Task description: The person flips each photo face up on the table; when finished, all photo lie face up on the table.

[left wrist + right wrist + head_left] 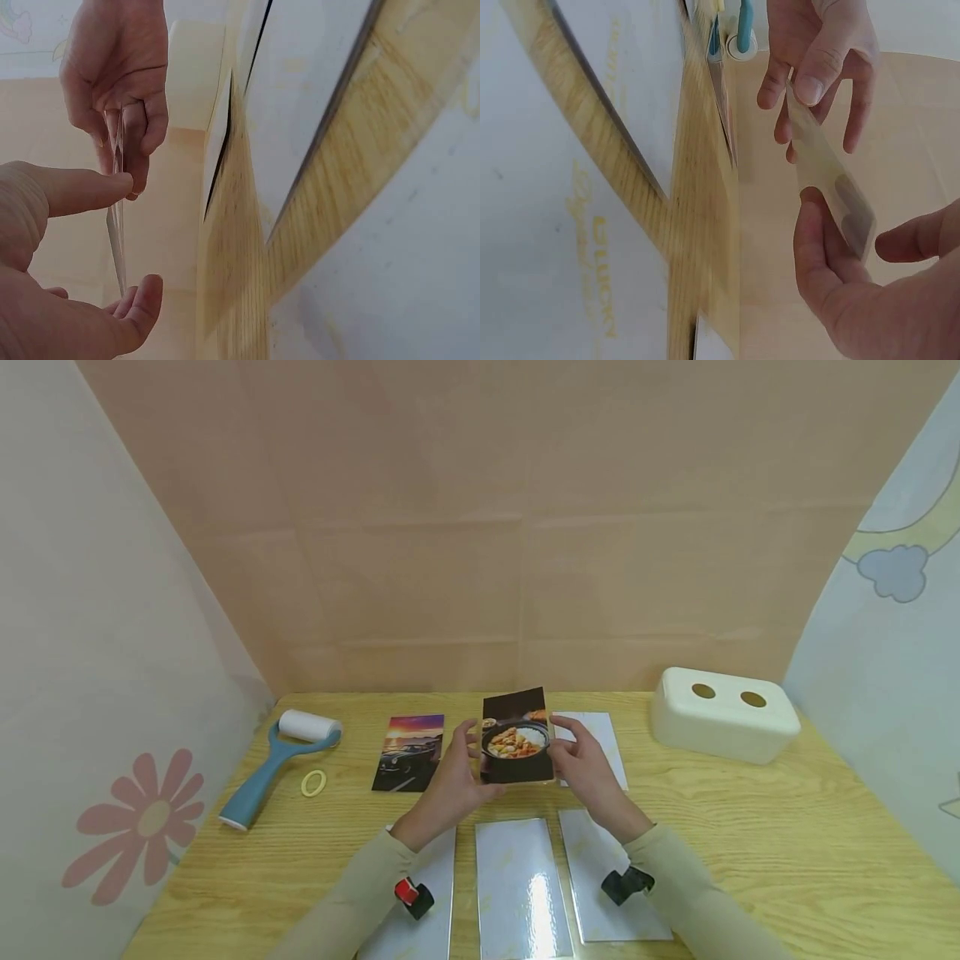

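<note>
A photo print of a rice and stew bowl (516,760) is held up above the table between both hands. My left hand (453,777) pinches its left side, with the thumb near the lower corner. My right hand (588,772) holds the right edge between thumb and fingers. Edge-on in the left wrist view, the print (116,251) seems to show more than one thin layer. In the right wrist view, the left thumb (810,86) presses on a corner while the right fingers (817,251) lie against the print's side.
A car-at-sunset photo (409,753) lies left of the hands. White sheets lie around, one behind the right hand (600,739), others in front (517,877). A blue-handled lint roller (270,768) and a pale yellow ring (313,783) are at left; a cream two-holed box (723,718) at right.
</note>
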A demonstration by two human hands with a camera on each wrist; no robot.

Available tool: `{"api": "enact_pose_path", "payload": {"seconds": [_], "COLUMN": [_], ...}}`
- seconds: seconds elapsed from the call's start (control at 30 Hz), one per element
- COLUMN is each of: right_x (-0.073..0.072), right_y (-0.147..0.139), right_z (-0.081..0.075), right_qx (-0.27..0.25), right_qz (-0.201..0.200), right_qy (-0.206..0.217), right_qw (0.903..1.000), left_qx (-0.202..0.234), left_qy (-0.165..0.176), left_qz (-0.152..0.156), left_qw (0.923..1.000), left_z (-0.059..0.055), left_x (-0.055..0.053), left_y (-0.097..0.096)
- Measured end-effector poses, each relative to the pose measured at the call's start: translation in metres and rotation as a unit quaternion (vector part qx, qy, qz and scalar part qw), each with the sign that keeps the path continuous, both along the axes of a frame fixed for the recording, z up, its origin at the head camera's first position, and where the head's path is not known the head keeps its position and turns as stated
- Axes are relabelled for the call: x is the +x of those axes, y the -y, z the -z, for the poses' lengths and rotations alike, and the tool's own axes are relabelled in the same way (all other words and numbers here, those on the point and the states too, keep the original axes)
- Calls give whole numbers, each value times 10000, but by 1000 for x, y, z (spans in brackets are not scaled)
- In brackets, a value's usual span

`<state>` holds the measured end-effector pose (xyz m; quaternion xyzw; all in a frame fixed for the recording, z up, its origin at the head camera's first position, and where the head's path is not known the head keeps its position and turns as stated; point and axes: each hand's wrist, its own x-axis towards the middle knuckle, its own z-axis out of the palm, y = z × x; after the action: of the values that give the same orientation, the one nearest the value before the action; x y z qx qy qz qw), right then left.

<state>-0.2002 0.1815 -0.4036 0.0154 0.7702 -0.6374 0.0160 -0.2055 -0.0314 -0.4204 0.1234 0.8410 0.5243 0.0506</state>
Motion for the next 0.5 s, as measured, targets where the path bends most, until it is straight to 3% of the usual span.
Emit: {"api": "enact_pose_path", "payload": {"seconds": [0.13, 0.5], "right_x": [-1, -7], "right_y": [1, 6], "right_z": [3, 13], "right_qx": [201, 1430], "right_qz": [-84, -277], "right_qy": [15, 78], "right_qw": [9998, 9893], "left_qx": [-149, -493], "left_qy": [-234, -725], "left_qz": [-48, 47], "left_qw": [9996, 9961], "left_z": [0, 5], "left_x": [1, 1], "left_y": [0, 2]}}
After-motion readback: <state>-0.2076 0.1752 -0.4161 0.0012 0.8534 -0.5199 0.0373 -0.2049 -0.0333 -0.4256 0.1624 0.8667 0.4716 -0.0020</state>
